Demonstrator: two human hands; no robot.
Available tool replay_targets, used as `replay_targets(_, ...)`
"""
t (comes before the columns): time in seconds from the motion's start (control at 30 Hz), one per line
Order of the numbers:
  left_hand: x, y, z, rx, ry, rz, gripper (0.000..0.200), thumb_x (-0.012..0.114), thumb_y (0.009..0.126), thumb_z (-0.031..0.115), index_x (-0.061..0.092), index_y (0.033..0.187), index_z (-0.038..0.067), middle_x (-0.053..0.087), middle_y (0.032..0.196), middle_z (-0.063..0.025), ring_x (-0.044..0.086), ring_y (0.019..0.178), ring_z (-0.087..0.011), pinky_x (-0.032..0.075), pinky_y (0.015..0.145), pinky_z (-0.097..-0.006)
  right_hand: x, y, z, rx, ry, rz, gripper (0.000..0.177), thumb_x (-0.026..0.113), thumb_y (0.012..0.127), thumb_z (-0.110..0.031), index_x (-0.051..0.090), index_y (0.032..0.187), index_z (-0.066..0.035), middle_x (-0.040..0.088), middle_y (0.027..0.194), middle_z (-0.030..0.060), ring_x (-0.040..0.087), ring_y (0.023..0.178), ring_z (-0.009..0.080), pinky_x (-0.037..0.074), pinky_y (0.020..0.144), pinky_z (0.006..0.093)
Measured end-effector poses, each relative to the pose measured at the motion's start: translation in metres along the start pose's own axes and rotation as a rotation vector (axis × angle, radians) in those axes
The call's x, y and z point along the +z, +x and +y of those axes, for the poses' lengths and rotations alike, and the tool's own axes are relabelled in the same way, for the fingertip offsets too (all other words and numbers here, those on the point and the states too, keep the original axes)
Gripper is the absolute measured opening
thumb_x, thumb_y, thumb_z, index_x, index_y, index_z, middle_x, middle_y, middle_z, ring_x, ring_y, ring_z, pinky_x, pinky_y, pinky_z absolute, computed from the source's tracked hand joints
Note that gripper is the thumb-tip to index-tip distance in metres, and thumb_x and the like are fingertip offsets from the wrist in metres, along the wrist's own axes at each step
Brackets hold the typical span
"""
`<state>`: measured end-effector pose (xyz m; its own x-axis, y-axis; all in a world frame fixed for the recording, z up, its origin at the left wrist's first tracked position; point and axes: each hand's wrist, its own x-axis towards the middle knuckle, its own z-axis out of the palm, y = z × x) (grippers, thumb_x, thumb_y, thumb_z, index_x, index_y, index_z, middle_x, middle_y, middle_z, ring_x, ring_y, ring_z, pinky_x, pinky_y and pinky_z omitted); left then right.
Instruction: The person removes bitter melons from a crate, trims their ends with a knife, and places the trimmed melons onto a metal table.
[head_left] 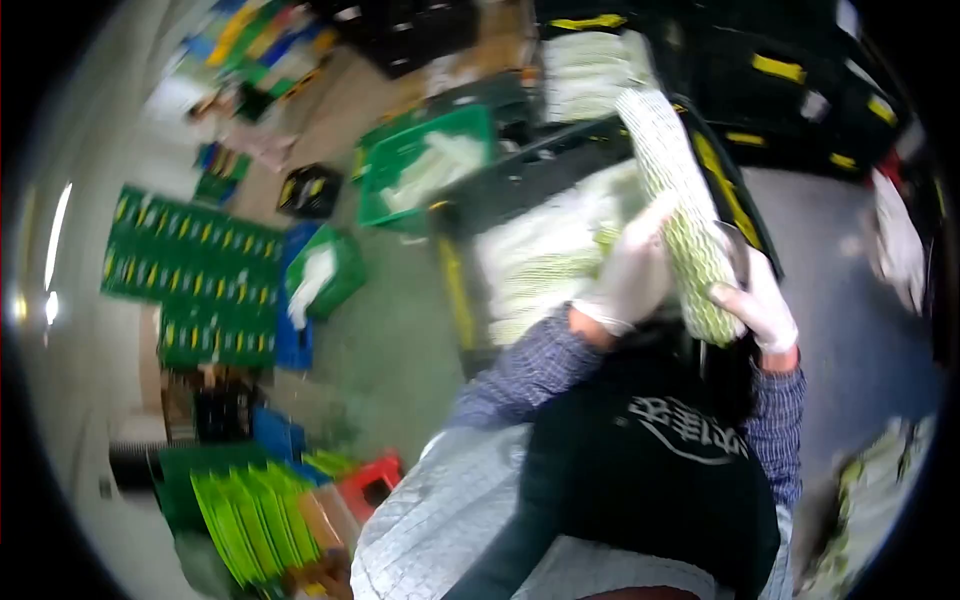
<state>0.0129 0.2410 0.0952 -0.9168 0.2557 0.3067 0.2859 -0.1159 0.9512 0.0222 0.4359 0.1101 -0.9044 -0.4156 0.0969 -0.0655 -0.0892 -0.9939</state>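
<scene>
A long bundle in white foam netting (680, 210), pale green toward its lower end, is held slanting above a dark crate (455, 285). My left hand (635, 270), in a white glove, is closed against the bundle's left side. My right hand (765, 305), also gloved, grips its lower right side, with the thumb over the netting. A dark curved object shows beside the right hand, too unclear to name. Similar netted bundles (550, 250) lie side by side in the crate, left of my left hand.
Behind stands another crate of white netted bundles (590, 75), near dark crates with yellow handles (780, 68). A green basket (370, 190) holds white material. Stacked green crates (190, 270) stand at left, lime-green crates (255, 520) at lower left. A person (245, 130) is far off at upper left.
</scene>
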Motion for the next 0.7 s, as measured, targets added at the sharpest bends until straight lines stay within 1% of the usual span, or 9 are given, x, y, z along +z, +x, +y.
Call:
replay_targets(0.1, 0.005, -0.011, 0.003, -0.222, -0.286, -0.037, 0.039, 0.059, 0.096, 0.03, 0.057, 0.124, 0.002, 0.063, 0.115, -0.0135, 0.06, 0.108, -0.0248, 0.044, 0.102, -0.0393, -0.007, -0.03, -0.005, 0.023, -0.175, 0.126, 0.079, 0.079, 0.079, -0.021, 0.044, 0.146, 0.001, 0.055, 0.139, 0.0176, 0.053, 0.128, 0.0256, 0.042, 0.11, 0.0386)
replay_targets(0.17, 0.042, -0.009, -0.012, -0.341, -0.389, 0.048, 0.056, 0.061, 0.095, 0.038, 0.05, 0.132, -0.003, 0.056, 0.128, -0.0192, 0.053, 0.12, -0.0267, 0.039, 0.108, -0.0428, 0.002, -0.061, -0.019, -0.012, 0.01, 0.381, 0.06, 0.081, 0.077, -0.021, 0.059, 0.129, 0.001, 0.066, 0.121, 0.0159, 0.061, 0.111, 0.0221, 0.048, 0.095, 0.0345)
replay_targets(0.2, 0.025, 0.008, 0.007, -0.659, -0.859, -0.03, 0.074, 0.06, 0.094, 0.042, 0.04, 0.142, -0.012, 0.047, 0.141, -0.0263, 0.045, 0.132, -0.032, 0.032, 0.114, -0.0451, 0.005, -0.079, -0.027, -0.047, 0.098, 0.506, 0.052, 0.082, 0.077, -0.02, 0.066, 0.121, 0.0, 0.071, 0.112, 0.0151, 0.065, 0.102, 0.0204, 0.051, 0.088, 0.0324)
replay_targets(0.27, 0.031, 0.024, 0.013, -0.575, -0.787, -0.404, 0.08, 0.053, 0.098, 0.04, 0.025, 0.147, -0.017, 0.03, 0.154, -0.0319, 0.031, 0.144, -0.0399, 0.021, 0.12, -0.0521, 0.002, -0.13, -0.032, 0.04, 0.204, 0.747, 0.05, 0.083, 0.076, -0.016, 0.067, 0.122, 0.0, 0.071, 0.114, 0.0159, 0.065, 0.103, 0.0204, 0.05, 0.089, 0.0313)
replay_targets(0.3, 0.018, 0.031, -0.014, -0.563, -0.947, -0.482, 0.077, 0.053, 0.099, 0.038, 0.026, 0.147, -0.017, 0.027, 0.155, -0.0339, 0.025, 0.146, -0.043, 0.021, 0.121, -0.0531, 0.003, -0.149, -0.039, 0.193, 0.149, 0.848, 0.053, 0.082, 0.077, -0.013, 0.065, 0.125, 0.0, 0.07, 0.116, 0.016, 0.065, 0.103, 0.0203, 0.05, 0.091, 0.0309)
replay_targets(0.33, 0.009, 0.038, -0.028, -0.575, -0.909, -0.502, 0.076, 0.052, 0.1, 0.037, 0.027, 0.146, -0.016, 0.03, 0.153, -0.0346, 0.028, 0.145, -0.0433, 0.024, 0.12, -0.0526, -0.007, -0.169, -0.016, 0.097, -0.011, 0.914, 0.056, 0.081, 0.078, -0.011, 0.062, 0.129, 0.002, 0.068, 0.122, 0.0167, 0.065, 0.106, 0.0202, 0.05, 0.094, 0.0311)
replay_targets(0.37, 0.014, 0.035, -0.031, -0.551, -0.785, -0.402, 0.065, 0.052, 0.1, 0.032, 0.038, 0.141, -0.017, 0.044, 0.144, -0.0342, 0.043, 0.136, -0.0429, 0.036, 0.115, -0.0511, -0.028, -0.211, 0.009, 0.163, -0.055, 0.918, 0.068, 0.079, 0.083, -0.018, 0.048, 0.141, 0.003, 0.062, 0.128, 0.0137, 0.058, 0.117, 0.0181, 0.044, 0.104, 0.031)
replay_targets(0.5, -0.03, 0.037, -0.077, -0.656, -0.766, -0.268, 0.054, 0.049, 0.103, 0.03, 0.045, 0.136, -0.012, 0.052, 0.137, -0.0295, 0.052, 0.129, -0.0377, 0.041, 0.112, -0.0473, -0.052, -0.306, 0.026, 0.277, 0.014, 1.289, 0.069, 0.078, 0.085, -0.018, 0.045, 0.141, 0.005, 0.062, 0.127, 0.0161, 0.061, 0.113, 0.0202, 0.052, 0.095, 0.0319)
replay_targets(0.7, -0.084, 0.028, -0.092, -0.745, -0.426, 0.022, 0.045, 0.048, 0.104, 0.029, 0.051, 0.129, -0.008, 0.055, 0.133, -0.0256, 0.056, 0.123, -0.0326, 0.044, 0.111, -0.0431, -0.046, -0.426, 0.053, 0.728, -0.271, 1.419, 0.076, 0.077, 0.084, -0.02, 0.04, 0.145, 0.005, 0.061, 0.129, 0.0146, 0.059, 0.116, 0.0188, 0.047, 0.102, 0.0323)
